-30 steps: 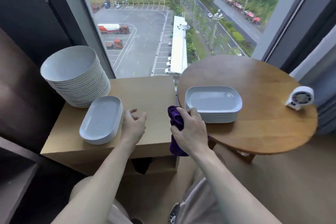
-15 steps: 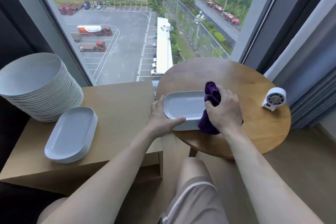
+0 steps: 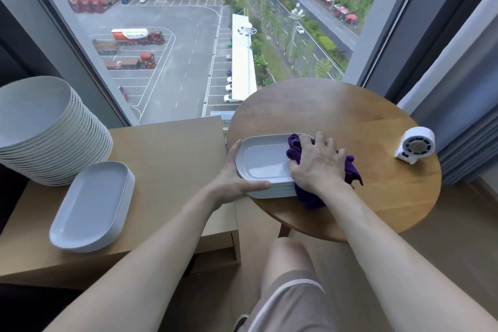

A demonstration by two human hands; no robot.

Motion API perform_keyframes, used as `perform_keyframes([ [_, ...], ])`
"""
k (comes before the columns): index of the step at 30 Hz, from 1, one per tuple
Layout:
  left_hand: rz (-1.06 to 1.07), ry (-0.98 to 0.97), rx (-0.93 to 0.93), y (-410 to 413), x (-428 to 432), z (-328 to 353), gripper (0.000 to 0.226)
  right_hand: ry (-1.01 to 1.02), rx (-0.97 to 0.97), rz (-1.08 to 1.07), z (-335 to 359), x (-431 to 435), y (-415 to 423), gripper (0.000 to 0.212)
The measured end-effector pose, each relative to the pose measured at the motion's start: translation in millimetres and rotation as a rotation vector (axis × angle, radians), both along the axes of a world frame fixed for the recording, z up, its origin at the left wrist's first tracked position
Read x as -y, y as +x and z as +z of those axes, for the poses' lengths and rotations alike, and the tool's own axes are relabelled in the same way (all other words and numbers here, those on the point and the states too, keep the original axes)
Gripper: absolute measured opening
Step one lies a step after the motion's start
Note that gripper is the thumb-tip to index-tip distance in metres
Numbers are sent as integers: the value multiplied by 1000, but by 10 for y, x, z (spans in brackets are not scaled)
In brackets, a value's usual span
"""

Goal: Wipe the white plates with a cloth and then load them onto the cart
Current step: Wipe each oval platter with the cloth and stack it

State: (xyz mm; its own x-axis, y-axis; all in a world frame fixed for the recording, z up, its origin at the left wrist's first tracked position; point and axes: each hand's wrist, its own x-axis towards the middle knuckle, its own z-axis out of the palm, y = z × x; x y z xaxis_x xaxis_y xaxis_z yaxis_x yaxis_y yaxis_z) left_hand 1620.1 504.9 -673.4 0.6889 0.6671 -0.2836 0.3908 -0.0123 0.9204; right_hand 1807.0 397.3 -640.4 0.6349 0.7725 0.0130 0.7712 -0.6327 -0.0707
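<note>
The top plate (image 3: 262,160) of a short pile sat at the near left edge of the round table (image 3: 377,121), just right of the frame's centre. My right hand (image 3: 316,163) lay palm-down on the plate's right end. Its fingers were splayed and curled over the bunched purple cloth (image 3: 310,198), pressing it into the dish, and part of the cloth spilled over the rim onto the wood. I judged the splay was meant to spread pressure for a wiping stroke.

My left hand (image 3: 234,180) braced the pile's left end, thumb laid flat along the near rim and fingers straight along the end, pinching nothing. I read that as a stop, so the pile would not slide under the rubbing, close as it sat to the table's edge. With most of the dish bare, the wipe looked barely begun.

In the lower left, a second pile of oblong plates (image 3: 91,205) rested on a wooden stand (image 3: 172,153). I took the stand to be the cart, which would make it a short carry. At the left edge rose a tall stack of round plates (image 3: 40,127). A small white fan (image 3: 415,148) stood on the table's right side, well apart from the work. A window (image 3: 175,62) filled the top of the frame.
</note>
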Motion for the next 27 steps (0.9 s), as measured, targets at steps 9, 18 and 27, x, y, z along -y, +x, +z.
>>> perform_keyframes([
  [9,-16,-29,36,9,22,-56,129,-97,22,273,195,-376,-193,49],
  [18,-44,-48,-9,-16,-28,18,133,-173,-229,579,404,-443,-433,50],
  [27,-61,-9,-25,17,-12,25,130,-176,-146,494,366,114,-212,41],
])
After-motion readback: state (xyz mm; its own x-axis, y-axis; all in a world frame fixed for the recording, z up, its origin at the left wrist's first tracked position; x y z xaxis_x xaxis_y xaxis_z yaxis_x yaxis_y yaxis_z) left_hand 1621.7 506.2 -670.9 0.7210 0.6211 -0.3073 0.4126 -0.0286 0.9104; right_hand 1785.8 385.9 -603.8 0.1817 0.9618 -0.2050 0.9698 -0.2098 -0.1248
